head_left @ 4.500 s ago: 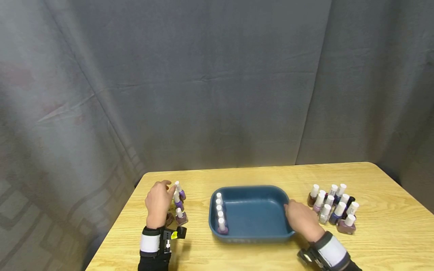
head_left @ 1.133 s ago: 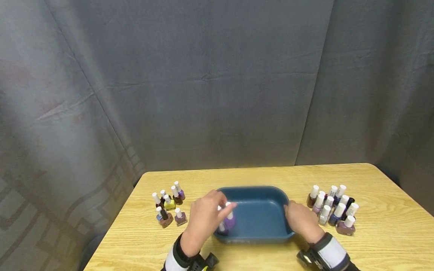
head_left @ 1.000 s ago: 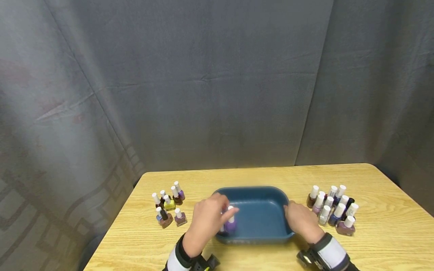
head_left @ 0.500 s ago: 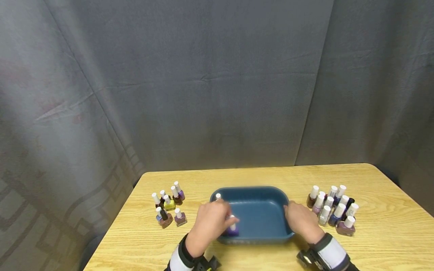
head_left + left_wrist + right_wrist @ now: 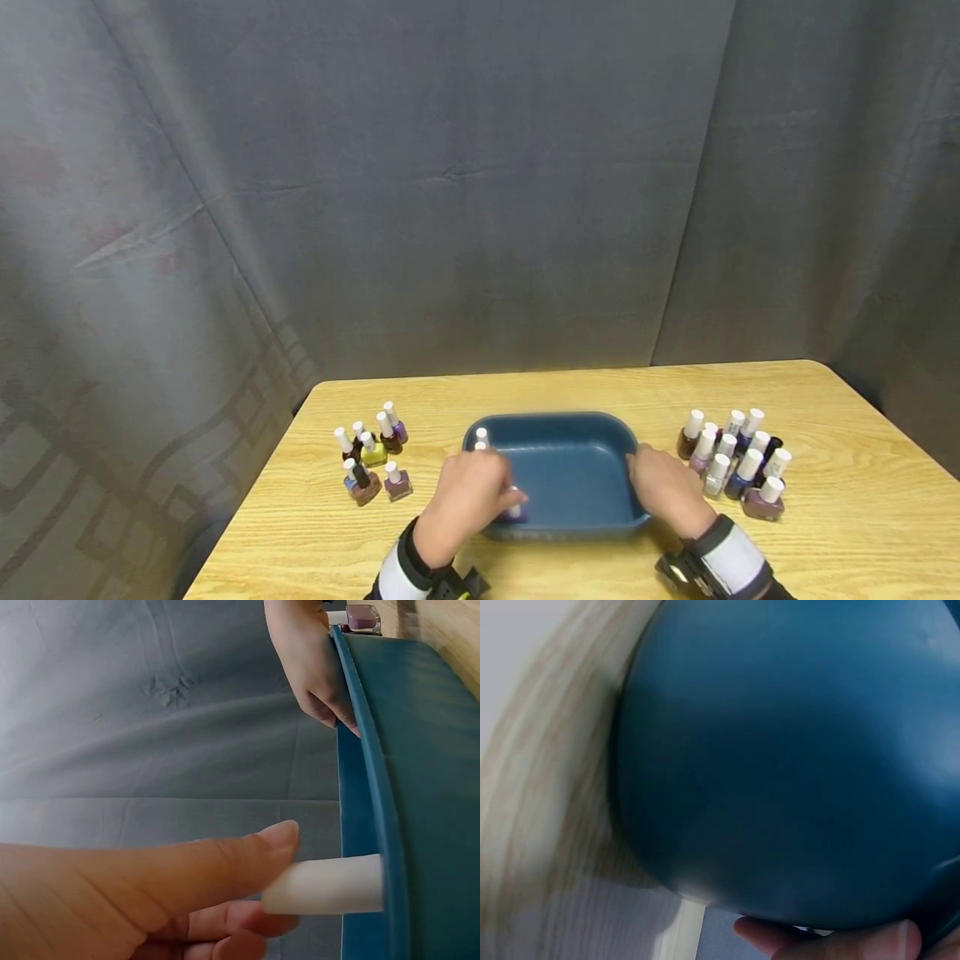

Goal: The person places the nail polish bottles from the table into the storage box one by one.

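Note:
My left hand reaches into the left end of the blue tray. Between thumb and fingers it pinches the white cap of a nail polish bottle; in the head view its purple glass shows low by the near wall. Other white-capped bottles stand along the tray's left wall, partly hidden behind that hand. At the opposite end, my right hand grips the tray's right rim, its fingertips showing against the tray in the right wrist view.
Left of the tray, several nail polish bottles stand loosely grouped, including a yellow one. A denser cluster of bottles stands close beyond my right hand. A grey curtain hangs behind the wooden table.
My left hand has gone from the left group into the tray with a purple nail polish bottle, then lowered it toward the near left corner. The right hand has stayed on the rim.

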Demonstrator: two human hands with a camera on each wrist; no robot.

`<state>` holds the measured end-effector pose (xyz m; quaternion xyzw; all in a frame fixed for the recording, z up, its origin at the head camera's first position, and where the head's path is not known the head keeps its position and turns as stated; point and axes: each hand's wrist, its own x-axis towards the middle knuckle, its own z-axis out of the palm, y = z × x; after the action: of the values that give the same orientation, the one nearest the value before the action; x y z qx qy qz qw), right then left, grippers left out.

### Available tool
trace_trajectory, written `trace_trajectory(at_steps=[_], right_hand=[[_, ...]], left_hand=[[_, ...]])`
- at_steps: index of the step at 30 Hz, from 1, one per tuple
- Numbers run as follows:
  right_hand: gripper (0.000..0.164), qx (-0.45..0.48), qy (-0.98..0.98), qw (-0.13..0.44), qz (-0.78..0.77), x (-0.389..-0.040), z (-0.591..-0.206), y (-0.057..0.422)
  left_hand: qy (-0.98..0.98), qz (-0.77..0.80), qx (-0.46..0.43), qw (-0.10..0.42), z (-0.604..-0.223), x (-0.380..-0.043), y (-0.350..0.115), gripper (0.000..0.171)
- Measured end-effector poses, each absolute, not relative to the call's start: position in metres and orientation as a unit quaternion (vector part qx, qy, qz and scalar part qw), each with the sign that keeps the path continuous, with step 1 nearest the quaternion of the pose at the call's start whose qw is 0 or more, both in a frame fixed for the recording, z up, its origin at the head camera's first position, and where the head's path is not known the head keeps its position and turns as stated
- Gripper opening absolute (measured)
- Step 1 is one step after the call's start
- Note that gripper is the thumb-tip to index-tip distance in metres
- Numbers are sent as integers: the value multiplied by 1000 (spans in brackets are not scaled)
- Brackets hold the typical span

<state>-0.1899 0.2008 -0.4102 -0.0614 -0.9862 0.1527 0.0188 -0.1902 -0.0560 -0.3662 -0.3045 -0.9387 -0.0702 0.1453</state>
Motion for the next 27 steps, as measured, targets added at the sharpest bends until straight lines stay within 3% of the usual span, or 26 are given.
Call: trace_trajectory(at_steps=[8, 21, 27], right_hand=[[27, -63, -986, 13, 151, -190, -409, 200], [28, -65, -986, 8, 151, -191, -410, 200], [28, -68, -986, 9, 151, -191, -410, 200]], left_hand=[[-940, -67, -301, 145, -369, -192, -55, 45], [-941, -79, -294, 147, -370, -192, -55, 24], [-941, -85, -297, 136, -369, -192, -56, 25]])
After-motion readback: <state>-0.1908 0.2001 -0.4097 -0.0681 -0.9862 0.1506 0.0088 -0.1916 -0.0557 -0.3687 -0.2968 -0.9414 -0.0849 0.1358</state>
